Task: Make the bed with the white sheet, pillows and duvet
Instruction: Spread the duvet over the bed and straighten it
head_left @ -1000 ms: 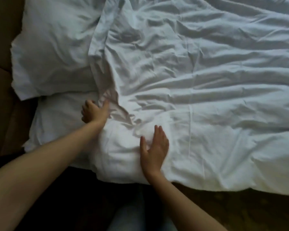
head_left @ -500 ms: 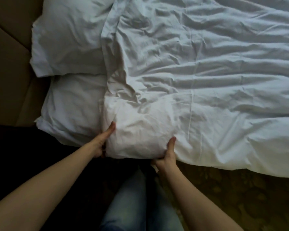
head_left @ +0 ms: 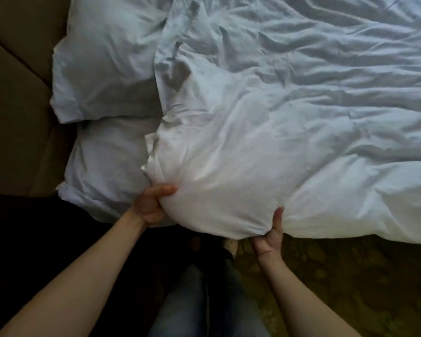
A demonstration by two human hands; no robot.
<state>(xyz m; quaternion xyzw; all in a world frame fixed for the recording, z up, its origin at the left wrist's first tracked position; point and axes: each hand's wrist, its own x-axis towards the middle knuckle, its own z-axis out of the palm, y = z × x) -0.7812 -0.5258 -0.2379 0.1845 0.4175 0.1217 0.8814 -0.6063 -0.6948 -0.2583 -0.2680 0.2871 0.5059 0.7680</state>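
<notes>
Both hands on the duvet (head_left: 265, 147) corner now, at the near edge of the bed by the pillows. Left hand (head_left: 151, 205) is closed round the bunched corner, thumb on top, rest of the fingers (head_left: 167, 189) tucked under the fabric. Right hand (head_left: 270, 235) grips the hem from below, palm up, fingers curled out of sight under the edge – closed on the duvet, as far as I can tell. The corner is puffed up and lifted off the mattress between the two grips, while the rest of the duvet lies rumpled across the bed to the right, its edge hanging over the near side.

Two pillows sit to the left: far pillow (head_left: 107, 59) against the brown headboard (head_left: 15, 93), near pillow (head_left: 107, 161) just beside the left hand, w/ the duvet corner overlapping both. The person's jeans (head_left: 204, 300) and patterned floor (head_left: 338, 276) show below.

Handling – looks soft, bulky, prob. light, and it'll sag wherever it isn't held. The cover fabric may slide over the filling, so pinch cover and filling together, right at the corner and along the hem. Two wide-set grips give the best control for a shake or pull toward the headboard. Main risk: dragging the near pillow askew.
</notes>
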